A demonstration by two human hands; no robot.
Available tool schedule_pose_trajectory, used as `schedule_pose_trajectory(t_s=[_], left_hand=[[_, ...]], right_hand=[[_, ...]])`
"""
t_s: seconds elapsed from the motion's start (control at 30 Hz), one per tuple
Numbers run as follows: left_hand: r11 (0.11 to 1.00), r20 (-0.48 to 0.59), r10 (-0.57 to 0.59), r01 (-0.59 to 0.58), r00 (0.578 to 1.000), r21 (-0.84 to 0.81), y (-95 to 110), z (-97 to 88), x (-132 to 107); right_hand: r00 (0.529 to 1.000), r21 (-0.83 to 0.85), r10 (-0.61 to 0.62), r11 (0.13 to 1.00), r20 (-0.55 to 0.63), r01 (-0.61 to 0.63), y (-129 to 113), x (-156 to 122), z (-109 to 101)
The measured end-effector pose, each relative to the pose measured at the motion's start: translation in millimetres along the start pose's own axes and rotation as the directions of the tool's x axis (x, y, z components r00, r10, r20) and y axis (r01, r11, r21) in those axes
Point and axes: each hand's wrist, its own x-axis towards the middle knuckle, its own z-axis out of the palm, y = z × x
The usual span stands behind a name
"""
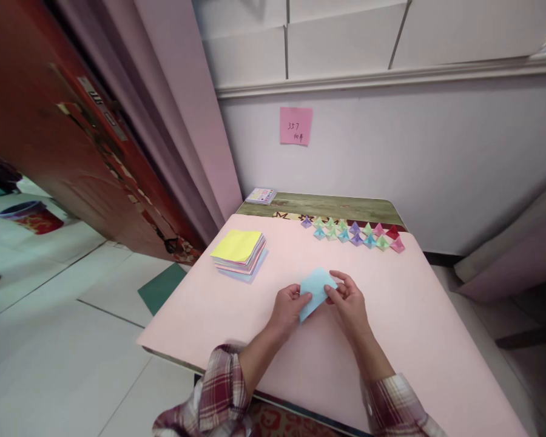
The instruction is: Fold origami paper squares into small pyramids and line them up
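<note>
A light blue paper square is held just above the pink table, tilted like a diamond. My left hand pinches its left edge and my right hand pinches its right edge. A stack of coloured paper sheets with a yellow sheet on top lies to the left. Several small folded paper shapes in purple, green, blue, pink and red sit in rows at the far edge of the table.
A small pack of coloured paper lies on the wooden strip behind the table. A pink sticky note is stuck on the wall. A red door stands at left, and a green sheet lies on the tiled floor.
</note>
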Motion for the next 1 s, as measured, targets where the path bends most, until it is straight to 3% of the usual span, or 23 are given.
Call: schedule_pose_trajectory(t_s=[0.1, 0.23, 0.43, 0.63, 0.73, 0.87, 1.0], left_hand=[[0.998, -0.035, 0.035, -0.033, 0.999, 0.047, 4, -4.1, 0], [0.988, -0.034, 0.082, -0.077, 0.996, 0.136, 6, -9.9, -1], [0.946, 0.024, 0.189, -0.189, 0.982, 0.262, 4, -13.5, 1], [0.998, -0.012, 0.058, -0.057, 0.998, 0.032, 9, -10.3, 1], [0.998, 0.026, 0.005, -0.003, 1.000, -0.065, 12, -10.8, 0], [0.997, 0.138, 0.001, 0.009, 0.990, -0.077, 16, -13.8, -1], [0.997, 0.163, -0.024, 0.036, 0.986, -0.068, 17, -14.6, -2]], right_hand=[[0.995, -0.138, -0.098, 0.985, 0.017, 0.100, -2, -2, 1], [0.991, -0.336, -0.130, 0.932, 0.036, 0.134, -1, -3, 3], [0.986, -0.332, -0.156, 0.929, 0.051, 0.164, 2, -2, 2], [0.997, -0.180, -0.043, 0.982, 0.068, 0.055, -4, -2, 4], [0.996, -0.145, -0.041, 0.988, 0.079, 0.052, -4, -2, 5], [0.993, -0.159, -0.049, 0.985, 0.109, 0.066, -2, -2, 4], [0.984, -0.227, -0.092, 0.966, 0.149, 0.125, 1, -2, 4]])
